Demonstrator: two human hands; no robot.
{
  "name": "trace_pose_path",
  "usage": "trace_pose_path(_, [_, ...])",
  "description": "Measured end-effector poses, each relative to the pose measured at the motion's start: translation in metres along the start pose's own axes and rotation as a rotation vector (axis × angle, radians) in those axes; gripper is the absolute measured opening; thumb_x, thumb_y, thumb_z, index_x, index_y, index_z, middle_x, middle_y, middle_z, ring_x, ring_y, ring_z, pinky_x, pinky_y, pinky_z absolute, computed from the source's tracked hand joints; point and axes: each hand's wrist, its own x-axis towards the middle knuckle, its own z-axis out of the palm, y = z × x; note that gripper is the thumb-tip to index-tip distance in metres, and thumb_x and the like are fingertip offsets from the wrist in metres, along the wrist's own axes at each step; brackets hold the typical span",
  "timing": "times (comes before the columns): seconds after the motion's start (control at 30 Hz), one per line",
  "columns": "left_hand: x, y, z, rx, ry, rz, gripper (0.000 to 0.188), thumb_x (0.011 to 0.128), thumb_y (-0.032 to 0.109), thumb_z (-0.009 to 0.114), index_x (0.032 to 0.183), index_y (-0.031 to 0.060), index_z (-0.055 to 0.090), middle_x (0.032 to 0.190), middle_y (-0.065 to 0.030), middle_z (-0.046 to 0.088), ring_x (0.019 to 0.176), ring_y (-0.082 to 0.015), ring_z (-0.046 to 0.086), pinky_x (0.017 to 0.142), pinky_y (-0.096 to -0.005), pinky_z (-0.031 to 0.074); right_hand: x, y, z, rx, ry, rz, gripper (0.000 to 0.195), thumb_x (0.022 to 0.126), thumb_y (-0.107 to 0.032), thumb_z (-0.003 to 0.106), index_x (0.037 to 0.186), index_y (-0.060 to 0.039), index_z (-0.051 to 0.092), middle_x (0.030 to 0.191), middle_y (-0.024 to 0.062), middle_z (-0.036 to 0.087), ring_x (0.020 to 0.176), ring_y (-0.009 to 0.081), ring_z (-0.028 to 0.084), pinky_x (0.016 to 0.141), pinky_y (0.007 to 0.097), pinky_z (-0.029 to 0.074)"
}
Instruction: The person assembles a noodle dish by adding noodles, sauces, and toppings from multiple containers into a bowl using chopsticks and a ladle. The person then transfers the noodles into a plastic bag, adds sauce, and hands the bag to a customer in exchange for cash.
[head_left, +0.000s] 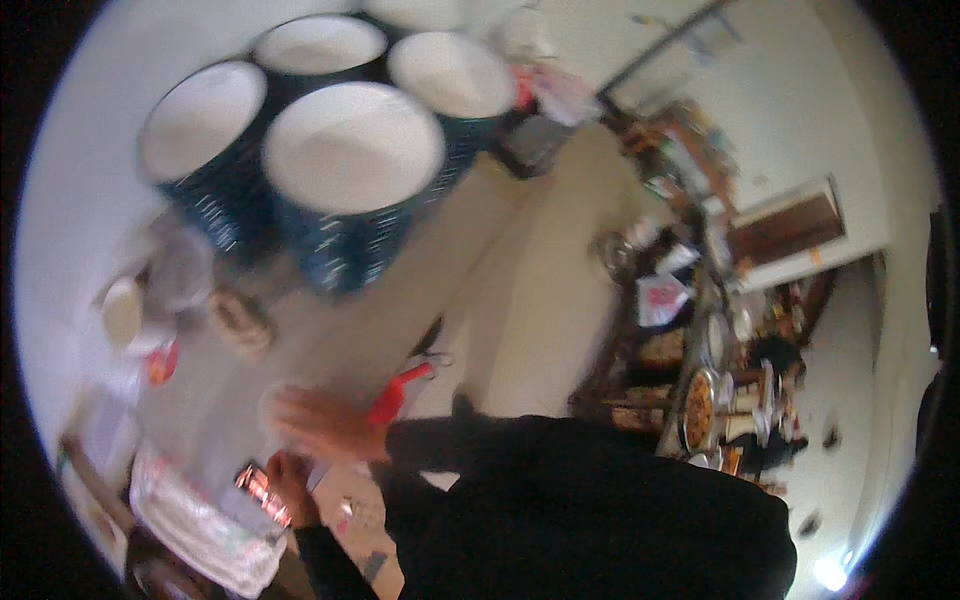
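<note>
My left hand (293, 486), at the end of a black sleeve, holds a mobile phone (262, 493) with a lit, reddish screen. Just above it in the picture is my right hand (324, 421), blurred, with its fingers stretched out and no object seen in it. The two hands are close together; whether they touch is hard to tell. Beside my right wrist shows a red object (388, 401), too blurred to name. Farther out stand several dark teal, slatted round bins (337, 251) with broad white tops; the blur hides whether these are linings, lids or contents.
A pale patterned cloth bundle (202, 525) lies near my left hand. A brown oval object (241, 321) and a white container (124, 311) are on the floor. Along the right runs a cluttered wooden table (637, 367) with a round dish of food (699, 409). A dark square container (532, 142) stands beyond the bins.
</note>
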Motion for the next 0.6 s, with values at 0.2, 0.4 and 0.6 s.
trace_pose_path(0.2, [-0.009, 0.003, 0.064, 0.596, 0.230, 0.217, 0.025, 0.103, 0.031, 0.069, 0.108, 0.0074, 0.062, 0.085, -0.0035, 0.063, 0.075, -0.0158, 0.061, 0.070, -0.0334, 0.057, -0.176, 0.019, -0.128, 0.186, -0.105, 0.464, 0.028, 0.100, -0.020, 0.067, 0.124, -0.0062, 0.065, 0.133, 0.0175, 0.062, 0.130, 0.0386, 0.055, 0.108, 0.0488, 0.047])
trace_pose_path(0.4, [-0.054, -0.034, 0.310, 0.754, -0.106, 0.070, 0.025, 0.103, 0.031, 0.069, 0.108, 0.0068, 0.062, 0.084, -0.0043, 0.064, 0.075, -0.0167, 0.062, 0.070, -0.0340, 0.057, -0.449, 0.200, -0.182, 0.053, 0.074, 0.746, 0.027, 0.105, -0.025, 0.054, 0.111, -0.0016, 0.067, 0.111, 0.0216, 0.066, 0.108, 0.0419, 0.063, 0.096, 0.0539, 0.051])
trace_pose_path(0.6, [-0.091, -0.056, 0.520, 0.953, -0.461, -0.132, 0.026, 0.102, 0.031, 0.068, 0.107, 0.0062, 0.063, 0.084, -0.0051, 0.064, 0.075, -0.0177, 0.063, 0.069, -0.0347, 0.057, -0.611, 0.315, -0.342, -0.020, 0.310, 1.388, 0.027, 0.099, -0.028, 0.060, 0.110, -0.0062, 0.072, 0.116, 0.0188, 0.071, 0.114, 0.0383, 0.067, 0.097, 0.0524, 0.054])
